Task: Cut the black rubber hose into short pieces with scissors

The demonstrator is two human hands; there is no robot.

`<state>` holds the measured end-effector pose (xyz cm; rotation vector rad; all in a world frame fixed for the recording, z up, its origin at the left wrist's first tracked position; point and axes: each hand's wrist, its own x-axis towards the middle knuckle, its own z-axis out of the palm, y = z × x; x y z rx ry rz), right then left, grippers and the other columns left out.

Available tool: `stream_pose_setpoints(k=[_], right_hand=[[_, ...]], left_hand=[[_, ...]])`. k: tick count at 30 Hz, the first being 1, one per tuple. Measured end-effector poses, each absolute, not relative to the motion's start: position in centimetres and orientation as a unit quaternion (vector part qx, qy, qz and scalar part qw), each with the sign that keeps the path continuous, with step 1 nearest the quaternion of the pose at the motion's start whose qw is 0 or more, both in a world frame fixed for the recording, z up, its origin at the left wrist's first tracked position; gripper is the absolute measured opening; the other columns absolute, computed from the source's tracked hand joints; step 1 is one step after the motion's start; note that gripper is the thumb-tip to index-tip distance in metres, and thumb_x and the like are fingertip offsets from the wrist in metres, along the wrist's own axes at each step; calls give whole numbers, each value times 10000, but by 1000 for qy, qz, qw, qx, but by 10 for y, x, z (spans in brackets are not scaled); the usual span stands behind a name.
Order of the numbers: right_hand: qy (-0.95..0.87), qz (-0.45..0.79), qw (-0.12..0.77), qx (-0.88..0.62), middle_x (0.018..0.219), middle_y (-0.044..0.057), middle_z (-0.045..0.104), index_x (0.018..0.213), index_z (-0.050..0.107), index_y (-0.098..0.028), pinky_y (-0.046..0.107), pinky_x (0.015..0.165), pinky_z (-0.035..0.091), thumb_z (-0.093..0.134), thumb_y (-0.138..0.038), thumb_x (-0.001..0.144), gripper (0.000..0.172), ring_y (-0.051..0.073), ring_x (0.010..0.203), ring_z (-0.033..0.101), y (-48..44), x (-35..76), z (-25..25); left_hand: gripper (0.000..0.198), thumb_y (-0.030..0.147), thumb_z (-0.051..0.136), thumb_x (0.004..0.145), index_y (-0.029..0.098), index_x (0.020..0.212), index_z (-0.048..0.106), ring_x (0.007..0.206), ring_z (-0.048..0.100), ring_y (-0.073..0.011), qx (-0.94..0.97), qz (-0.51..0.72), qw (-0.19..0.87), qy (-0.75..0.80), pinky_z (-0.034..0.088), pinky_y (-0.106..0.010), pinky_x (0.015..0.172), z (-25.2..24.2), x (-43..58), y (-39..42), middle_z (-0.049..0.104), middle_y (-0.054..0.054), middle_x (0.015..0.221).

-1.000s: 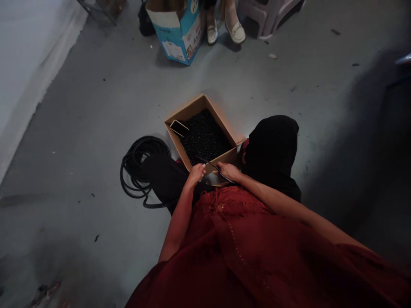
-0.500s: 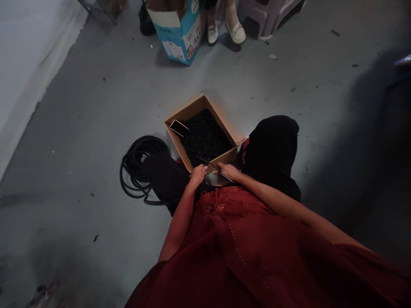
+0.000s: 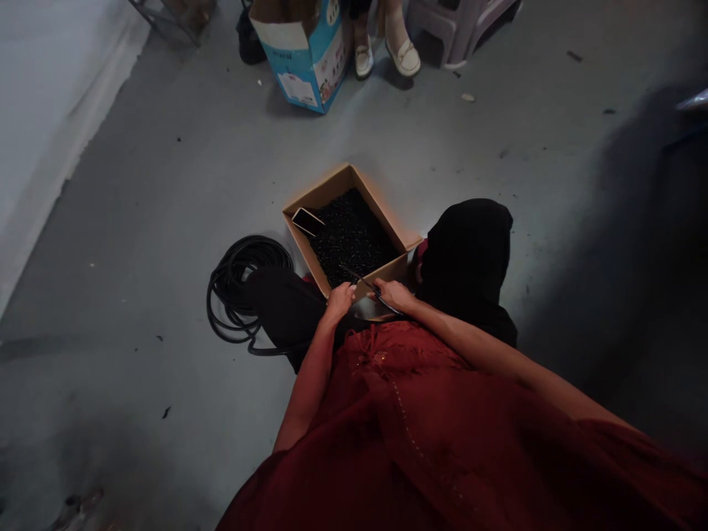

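An open cardboard box on the floor holds a heap of small black pieces and a phone-like slab leaning in its left corner. My left hand is closed at the box's near edge, apparently on the end of a black tube. My right hand is closed on dark scissors whose blades point over the box. A coil of black tubing lies on the floor to the left, beside my black-clad knee.
Grey concrete floor all around. A blue and white carton stands at the far top, with another person's feet in white shoes and a pale plastic stool beside it. A white wall edge runs along the left.
Almost nothing has changed. The view has shifted very slightly; both hands stay at the box's near edge with the scissors.
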<state>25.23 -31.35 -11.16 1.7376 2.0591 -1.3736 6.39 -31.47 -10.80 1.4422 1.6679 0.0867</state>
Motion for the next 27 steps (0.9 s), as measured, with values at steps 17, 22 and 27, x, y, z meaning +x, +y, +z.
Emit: stream_pose_setpoints(k=[17,22,27], right_hand=[[502,-631,-157,570,695,-7,621,1093,467,-181,237,571,466,549,-309,798,332,148,611,589,-306,256,-131],[442,-688,-225,530,618,-48,551,1022,448,-200,241,520,465,648,-395,715,415,136,549,553,-308,253,-136],[402,-727,-254,496,571,-74,510,987,458,-206,228,467,429,686,-388,672,429,114,484,508,-311,251,-140]], left_hand=[[218,283,472,838,126,926,594,491,489,-78,574,6,540,616,385,-189,478,-94,72,-321,554,21,651],[199,263,476,815,120,818,614,522,512,-96,605,-26,542,583,393,-199,513,-91,85,-327,561,17,610],[218,263,477,820,124,845,643,637,565,-139,638,-41,512,573,430,-234,610,-82,90,-329,614,-17,683]])
